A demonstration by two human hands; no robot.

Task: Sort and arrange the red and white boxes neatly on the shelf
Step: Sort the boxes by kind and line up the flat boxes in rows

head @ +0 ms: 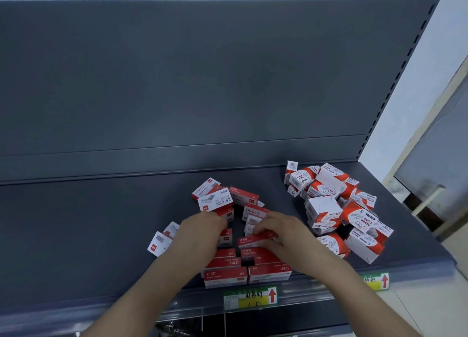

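A loose pile of small red and white staple boxes [229, 200] lies in the middle of the dark grey shelf [88, 222]. Several more stand stacked in rows at the front edge [225, 276]. My right hand [281, 233] pinches a flat red staple box [253, 238] above that stack. My left hand [200, 229] reaches into the pile, fingers curled around a box that they mostly hide. A jumble of bigger red and white paper clip boxes [339, 210] fills the shelf's right end.
Two stray boxes [162, 240] lie left of my left hand. Price labels with red arrows [250, 297] sit on the shelf's front rail. The shelf's back panel [202, 83] rises behind. A doorway [435, 172] opens at the right.
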